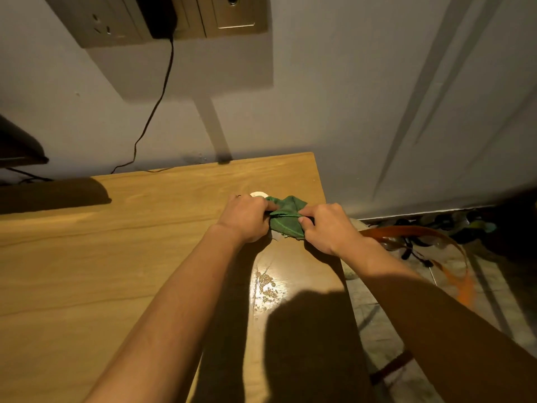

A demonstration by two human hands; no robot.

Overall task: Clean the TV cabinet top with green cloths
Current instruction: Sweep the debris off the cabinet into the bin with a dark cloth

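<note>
Cloth [286,218] bunched between left hand [245,218] and right hand [329,228], both gripping.

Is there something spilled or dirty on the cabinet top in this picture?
Yes. A patch of small crumbs lies scattered on the cabinet top, near its right edge. Both hands, left hand and right hand, hold the green cloth farther back.

A crumpled green cloth [287,216], stitched along its hem, is bunched above the right end of the wooden TV cabinet top [116,257], whose glossy light-brown surface carries a patch of scattered crumbs.
</note>
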